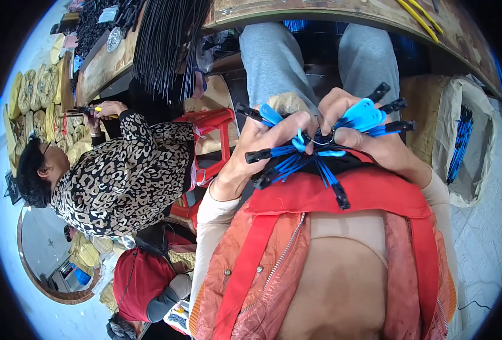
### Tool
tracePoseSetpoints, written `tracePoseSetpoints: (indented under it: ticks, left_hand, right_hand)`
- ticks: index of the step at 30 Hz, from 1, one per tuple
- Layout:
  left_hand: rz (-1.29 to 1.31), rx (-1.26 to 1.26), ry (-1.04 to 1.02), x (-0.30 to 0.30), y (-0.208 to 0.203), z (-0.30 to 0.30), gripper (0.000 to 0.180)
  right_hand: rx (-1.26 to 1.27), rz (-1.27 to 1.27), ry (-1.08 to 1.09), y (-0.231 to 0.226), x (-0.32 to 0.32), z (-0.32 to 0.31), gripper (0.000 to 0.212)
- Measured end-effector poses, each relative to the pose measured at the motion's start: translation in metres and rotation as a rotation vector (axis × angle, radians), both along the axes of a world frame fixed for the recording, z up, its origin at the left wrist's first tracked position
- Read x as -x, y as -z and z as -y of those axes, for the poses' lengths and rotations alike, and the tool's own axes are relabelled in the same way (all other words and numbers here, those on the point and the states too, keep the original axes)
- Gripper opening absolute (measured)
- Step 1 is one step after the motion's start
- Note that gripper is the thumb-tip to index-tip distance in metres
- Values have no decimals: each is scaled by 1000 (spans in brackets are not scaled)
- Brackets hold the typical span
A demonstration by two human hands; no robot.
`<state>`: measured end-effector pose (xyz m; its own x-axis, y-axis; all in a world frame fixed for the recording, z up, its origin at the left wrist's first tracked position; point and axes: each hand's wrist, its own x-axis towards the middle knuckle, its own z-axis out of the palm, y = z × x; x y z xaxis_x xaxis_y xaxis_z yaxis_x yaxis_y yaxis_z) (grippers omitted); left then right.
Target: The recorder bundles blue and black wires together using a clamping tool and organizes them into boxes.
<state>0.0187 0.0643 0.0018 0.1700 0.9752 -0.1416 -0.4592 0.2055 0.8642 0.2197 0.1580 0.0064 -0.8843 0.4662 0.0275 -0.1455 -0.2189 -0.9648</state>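
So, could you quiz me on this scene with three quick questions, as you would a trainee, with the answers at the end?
1. What are the fingers of the wearer's bare left hand and bare right hand holding?
a) a round mirror
b) a cluster of thin blue and black pieces with bright blue tabs
c) a red plastic stool

2. True or false: in the picture, the two long yellow handles lie to the right of the bundle of long, thin black strands.

3. At the right, what holds the other batch of slim blue and black pieces?

Key:
1. b
2. True
3. An open, pale, sack-like container
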Motion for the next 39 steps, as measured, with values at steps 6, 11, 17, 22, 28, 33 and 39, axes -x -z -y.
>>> tracePoseSetpoints:
  ticks: [6,11,17,22,28,33,39]
  left_hand:
    - [-15,271,-5,3,16,-6,30]
    - [-467,273,103,11,-13,8,50]
    - [-420,129,66,-9,10,-22,16]
    - [-425,51,194,-16,11,-61,19]
    - [-241,177,394,-7,11,-86,29]
    - [-71,111,321,23,33,-78,33]
    - [-171,-76,606,43,67,-75,47]
  right_hand:
    - [2,26,193,27,-6,7,20]
    - [-10,63,241,25,-9,9,14]
    - [256,-6,447,32,-5,27,16]
    - [425,-24,547,38,-22,28,24]
    - [-174,338,288,18,-76,-16,46]
    - [-70,301,607,-7,-115,-137,20]
    - [-606,226,1001,7,-131,-339,20]
